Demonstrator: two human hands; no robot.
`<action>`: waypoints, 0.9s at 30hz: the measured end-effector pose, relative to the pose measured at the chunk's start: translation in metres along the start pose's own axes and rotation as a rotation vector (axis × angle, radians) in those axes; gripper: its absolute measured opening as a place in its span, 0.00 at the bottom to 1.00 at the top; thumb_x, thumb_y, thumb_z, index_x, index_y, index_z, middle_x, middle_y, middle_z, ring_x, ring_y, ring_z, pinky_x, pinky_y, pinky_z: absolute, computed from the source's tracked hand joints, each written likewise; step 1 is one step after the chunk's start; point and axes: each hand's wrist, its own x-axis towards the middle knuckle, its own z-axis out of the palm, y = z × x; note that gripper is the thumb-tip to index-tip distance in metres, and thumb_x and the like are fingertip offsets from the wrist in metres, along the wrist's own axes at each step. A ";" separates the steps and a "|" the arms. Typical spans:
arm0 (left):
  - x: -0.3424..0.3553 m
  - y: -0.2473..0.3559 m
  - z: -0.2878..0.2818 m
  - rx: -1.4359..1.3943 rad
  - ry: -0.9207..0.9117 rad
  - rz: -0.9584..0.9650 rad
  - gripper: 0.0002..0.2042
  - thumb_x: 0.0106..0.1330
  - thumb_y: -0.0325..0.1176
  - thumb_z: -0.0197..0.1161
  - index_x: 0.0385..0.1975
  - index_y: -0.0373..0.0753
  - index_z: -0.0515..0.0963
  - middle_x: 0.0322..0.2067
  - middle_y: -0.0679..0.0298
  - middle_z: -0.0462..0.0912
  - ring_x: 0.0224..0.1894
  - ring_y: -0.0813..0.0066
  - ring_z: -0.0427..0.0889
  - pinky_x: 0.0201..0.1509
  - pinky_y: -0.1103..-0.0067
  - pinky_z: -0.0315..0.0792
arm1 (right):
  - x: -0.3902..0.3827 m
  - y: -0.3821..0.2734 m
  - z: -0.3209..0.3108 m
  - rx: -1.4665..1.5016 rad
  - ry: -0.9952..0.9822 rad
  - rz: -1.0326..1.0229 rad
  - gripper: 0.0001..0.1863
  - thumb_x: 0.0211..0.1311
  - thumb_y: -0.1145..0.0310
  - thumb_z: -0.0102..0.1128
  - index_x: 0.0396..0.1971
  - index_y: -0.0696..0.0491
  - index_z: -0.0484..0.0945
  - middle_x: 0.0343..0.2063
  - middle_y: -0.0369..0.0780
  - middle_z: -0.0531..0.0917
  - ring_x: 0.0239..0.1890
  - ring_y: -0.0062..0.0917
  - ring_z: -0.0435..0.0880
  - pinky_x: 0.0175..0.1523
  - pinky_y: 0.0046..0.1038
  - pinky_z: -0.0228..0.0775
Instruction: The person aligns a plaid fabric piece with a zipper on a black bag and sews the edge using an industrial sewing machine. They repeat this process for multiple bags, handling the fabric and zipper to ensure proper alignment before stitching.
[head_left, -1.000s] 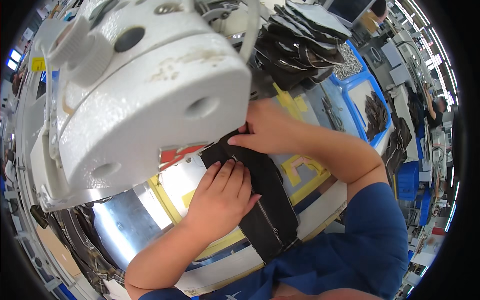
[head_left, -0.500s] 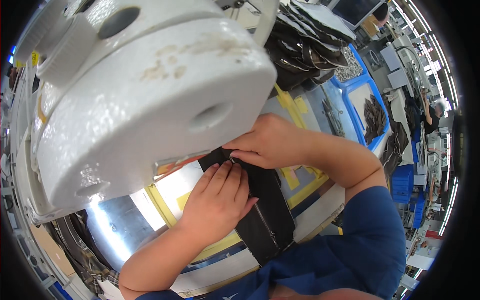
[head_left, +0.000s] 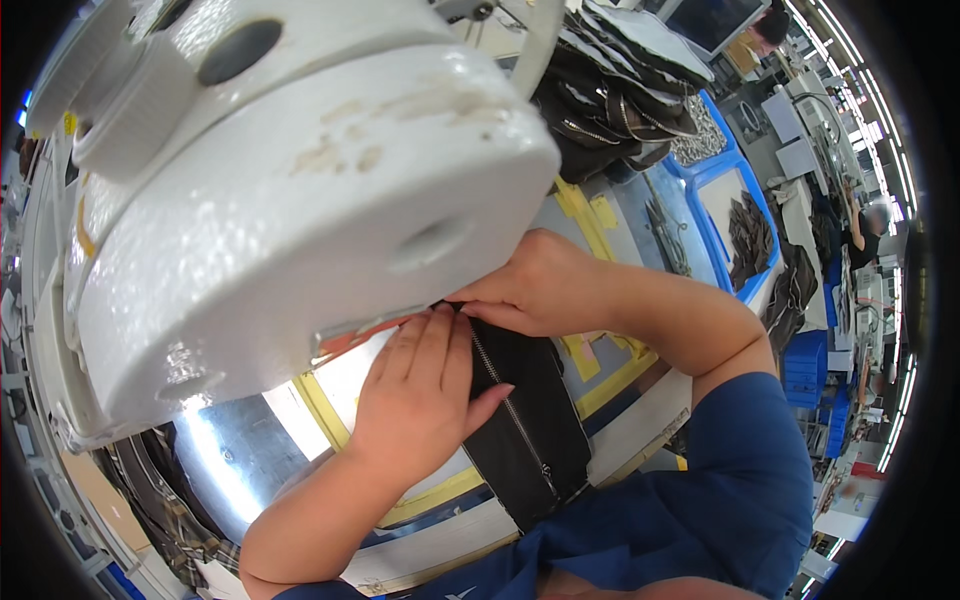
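Note:
A dark fabric piece (head_left: 535, 395) with a metal zipper (head_left: 515, 415) along it lies below the sewing machine head (head_left: 330, 210). Its zipper pull hangs at the near end, close to my body. My left hand (head_left: 415, 395) rests flat on the fabric's left edge, fingers stretched toward the machine and thumb spread out beside the zipper. At the far end, my right hand (head_left: 535, 285) pinches the fabric between thumb and forefinger. The fabric's far end and the needle area are hidden behind the machine head and my hands.
Behind my right hand are a stack of dark zippered pieces (head_left: 610, 100) and a blue tray (head_left: 725, 165) with metal parts and dark fabric bits. Tweezers-like tools (head_left: 665, 230) lie beside it. Plaid cloth (head_left: 170, 500) hangs at the left. Another person (head_left: 865, 235) sits far right.
My left hand has slid a little away from me and leftward along the fabric, uncovering more of the zipper. My right hand has barely moved.

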 end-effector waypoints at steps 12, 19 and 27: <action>0.008 0.000 -0.006 0.115 -0.102 -0.084 0.39 0.56 0.55 0.77 0.60 0.29 0.78 0.63 0.50 0.79 0.60 0.49 0.79 0.65 0.59 0.70 | -0.007 -0.002 -0.012 -0.076 -0.158 -0.006 0.13 0.68 0.63 0.64 0.47 0.51 0.88 0.53 0.35 0.88 0.43 0.34 0.90 0.46 0.35 0.84; 0.007 0.001 -0.007 0.191 -0.133 -0.080 0.39 0.56 0.57 0.76 0.61 0.31 0.79 0.65 0.54 0.79 0.57 0.54 0.79 0.61 0.62 0.69 | -0.004 -0.011 -0.032 -0.158 -0.286 0.039 0.14 0.69 0.63 0.61 0.51 0.46 0.88 0.59 0.28 0.87 0.44 0.29 0.91 0.44 0.35 0.85; 0.011 0.005 -0.014 0.189 -0.163 -0.103 0.40 0.55 0.59 0.76 0.60 0.31 0.79 0.64 0.55 0.80 0.55 0.58 0.79 0.58 0.64 0.70 | 0.009 -0.014 -0.032 -0.200 -0.394 0.166 0.16 0.67 0.65 0.58 0.50 0.46 0.89 0.57 0.28 0.88 0.45 0.32 0.91 0.45 0.38 0.85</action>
